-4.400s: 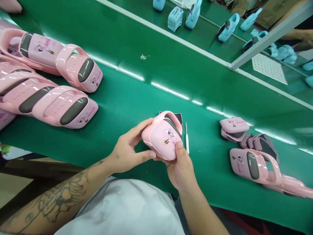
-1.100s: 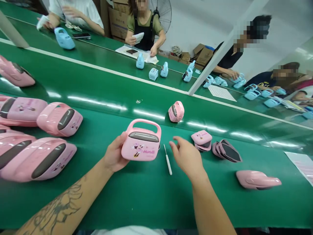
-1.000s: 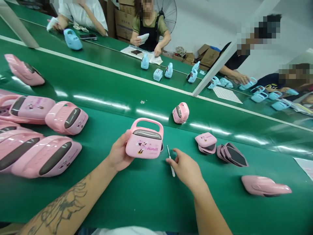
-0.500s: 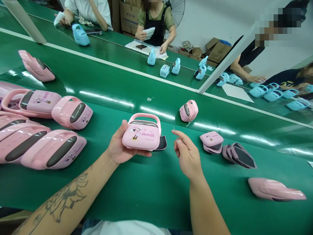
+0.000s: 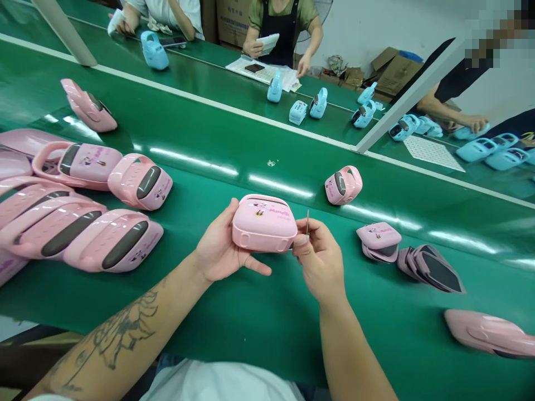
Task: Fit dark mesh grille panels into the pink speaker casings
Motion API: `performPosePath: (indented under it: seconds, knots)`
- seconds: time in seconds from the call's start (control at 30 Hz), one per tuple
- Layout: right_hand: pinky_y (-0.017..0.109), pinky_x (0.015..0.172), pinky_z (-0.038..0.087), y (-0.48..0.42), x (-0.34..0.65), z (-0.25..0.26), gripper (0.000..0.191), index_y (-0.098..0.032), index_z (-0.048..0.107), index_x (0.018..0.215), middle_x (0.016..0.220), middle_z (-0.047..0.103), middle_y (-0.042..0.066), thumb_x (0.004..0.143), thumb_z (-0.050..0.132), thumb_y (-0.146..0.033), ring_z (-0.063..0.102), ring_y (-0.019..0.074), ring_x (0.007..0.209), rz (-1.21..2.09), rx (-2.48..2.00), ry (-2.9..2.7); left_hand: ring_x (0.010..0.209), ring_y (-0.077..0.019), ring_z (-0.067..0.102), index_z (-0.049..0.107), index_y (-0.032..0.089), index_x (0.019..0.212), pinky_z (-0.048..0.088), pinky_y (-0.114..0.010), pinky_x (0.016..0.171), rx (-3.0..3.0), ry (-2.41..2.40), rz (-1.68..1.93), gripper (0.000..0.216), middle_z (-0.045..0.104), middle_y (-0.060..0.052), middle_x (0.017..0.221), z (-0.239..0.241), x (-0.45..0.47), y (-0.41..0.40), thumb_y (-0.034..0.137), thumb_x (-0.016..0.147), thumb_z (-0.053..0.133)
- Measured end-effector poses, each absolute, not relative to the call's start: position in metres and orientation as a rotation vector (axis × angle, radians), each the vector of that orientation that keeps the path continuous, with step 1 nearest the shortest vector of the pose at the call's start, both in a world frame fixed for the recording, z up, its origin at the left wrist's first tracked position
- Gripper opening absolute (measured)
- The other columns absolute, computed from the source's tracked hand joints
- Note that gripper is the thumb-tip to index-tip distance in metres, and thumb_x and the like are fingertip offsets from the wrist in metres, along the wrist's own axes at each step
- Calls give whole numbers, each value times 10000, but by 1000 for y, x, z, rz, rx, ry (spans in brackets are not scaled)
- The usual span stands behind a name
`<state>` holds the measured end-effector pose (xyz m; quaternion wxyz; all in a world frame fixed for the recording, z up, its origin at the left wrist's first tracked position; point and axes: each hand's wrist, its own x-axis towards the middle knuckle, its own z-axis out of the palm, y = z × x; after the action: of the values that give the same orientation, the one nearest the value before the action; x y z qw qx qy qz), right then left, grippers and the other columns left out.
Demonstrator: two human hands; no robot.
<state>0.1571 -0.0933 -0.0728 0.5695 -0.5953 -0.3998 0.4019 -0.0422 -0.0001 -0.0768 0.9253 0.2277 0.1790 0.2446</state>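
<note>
My left hand [image 5: 219, 250] grips a pink handbag-shaped case [image 5: 263, 223] with a cartoon print, tilted so its flat printed side faces up, just above the green belt [image 5: 259, 317]. My right hand [image 5: 320, 259] is closed around a thin white pick tool [image 5: 307, 221], whose metal tip sticks up beside the case's right edge. The thumb of that hand touches the case's lower right corner.
Several pink cases [image 5: 83, 223] lie in a pile at the left. One pink case [image 5: 343, 185] stands beyond my hands; pink covers [image 5: 378, 239], dark panels [image 5: 430, 268] and a pink shell [image 5: 489, 332] lie at the right. Across the divider, other people handle blue cases [image 5: 317, 103].
My right hand picked the white tool up from the belt and brought it to the case. My left hand tipped the case from upright to flat. The view shifted left and down.
</note>
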Motion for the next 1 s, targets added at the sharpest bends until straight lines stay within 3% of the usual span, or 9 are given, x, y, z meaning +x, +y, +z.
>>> performPosePath:
  seconds: [0.13, 0.33, 0.47, 0.57, 0.63, 0.7, 0.77, 0.83, 1.0]
  knots:
    - [252, 543, 444, -91, 161, -80, 506, -225, 718, 1162, 840, 644, -7, 932, 760, -674, 531, 125, 638, 982, -1449, -908, 1244, -482, 766, 513, 211, 1622, 740, -573, 698, 675, 438, 639, 615, 680, -229, 1541, -67, -38, -10, 562, 1122, 441]
    - [238, 469, 377, -90, 163, -91, 560, -218, 712, 1321, 636, 572, -52, 991, 685, -670, 488, 126, 530, 1053, -1468, -879, 1232, -418, 749, 531, 211, 1421, 749, -477, 730, 889, 687, 766, 657, 632, -227, 1521, -71, -33, -23, 711, 1010, 646]
    - [234, 457, 346, -91, 165, -94, 556, -218, 712, 1365, 589, 535, -71, 1004, 683, -640, 463, 119, 501, 1076, -1445, -873, 1152, -354, 755, 510, 234, 1349, 724, -447, 762, 972, 710, 793, 673, 621, -187, 1470, -80, -34, -26, 770, 973, 663]
    - [236, 466, 366, -91, 166, -96, 525, -220, 727, 1361, 568, 506, -84, 1004, 700, -604, 452, 112, 487, 1091, -1392, -868, 1206, -337, 703, 525, 232, 1335, 670, -424, 867, 1052, 696, 865, 651, 647, -154, 1385, -84, -35, -26, 748, 971, 684]
    - [232, 454, 377, -91, 166, -97, 495, -232, 738, 1357, 648, 593, -62, 992, 738, -567, 454, 94, 478, 1096, -1339, -853, 1279, -338, 650, 548, 229, 1339, 621, -427, 964, 1111, 671, 921, 621, 649, -146, 1379, -85, -35, -27, 713, 978, 696]
    - [229, 432, 386, -92, 165, -96, 481, -257, 750, 1354, 895, 736, -4, 964, 789, -535, 457, 61, 473, 1081, -1294, -842, 1305, -345, 632, 553, 233, 1367, 594, -443, 1008, 1155, 600, 954, 614, 636, -154, 1429, -84, -35, -27, 684, 980, 711]
    - [228, 419, 401, -93, 162, -94, 474, -282, 763, 1350, 1164, 775, 47, 942, 823, -517, 475, 38, 479, 1050, -1280, -856, 1228, -347, 681, 530, 238, 1406, 613, -442, 940, 1175, 495, 978, 660, 648, -169, 1429, -82, -35, -26, 655, 952, 767]
    - [227, 422, 418, -96, 159, -93, 467, -299, 771, 1359, 1234, 781, 62, 946, 827, -508, 500, 40, 495, 1018, -1288, -881, 1102, -327, 737, 511, 240, 1414, 624, -405, 832, 1181, 427, 1009, 703, 689, -169, 1364, -80, -35, -26, 586, 904, 850]
    - [241, 442, 440, -103, 158, -95, 448, -300, 801, 1364, 954, 806, 35, 953, 842, -473, 508, 81, 519, 910, -1336, -927, 942, -284, 777, 523, 241, 1394, 625, -360, 735, 1220, 375, 1060, 711, 745, -142, 1269, -79, -38, -24, 436, 839, 923]
